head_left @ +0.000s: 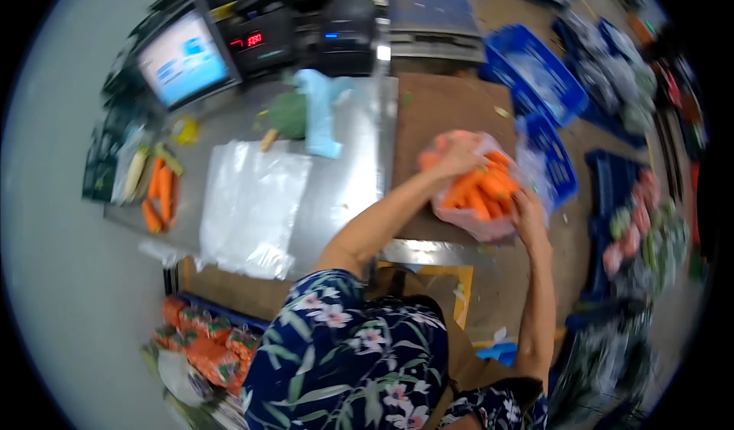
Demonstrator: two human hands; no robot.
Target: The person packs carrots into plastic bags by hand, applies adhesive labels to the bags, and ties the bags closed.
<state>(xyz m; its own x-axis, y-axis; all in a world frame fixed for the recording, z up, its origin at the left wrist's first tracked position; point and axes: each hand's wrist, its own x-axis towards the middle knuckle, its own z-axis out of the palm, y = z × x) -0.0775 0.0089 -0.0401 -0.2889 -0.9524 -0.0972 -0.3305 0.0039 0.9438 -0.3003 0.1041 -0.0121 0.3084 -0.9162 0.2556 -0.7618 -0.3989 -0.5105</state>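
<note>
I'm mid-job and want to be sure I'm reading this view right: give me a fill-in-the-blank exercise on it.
1. The left hand and right hand are at a bag of ____.
2. The bag's colour is ____.
3. The digits on the display glow ____.
4. The crates right of the bag are coloured ____.

Missing words: carrots; pink; red; blue.

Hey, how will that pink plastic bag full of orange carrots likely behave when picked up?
The pink plastic bag will probably sag, since its sides bulge around the contents. It may feel fairly heavy, as many orange carrots fill it. Its top gapes, so some could roll out if tilted.
</note>
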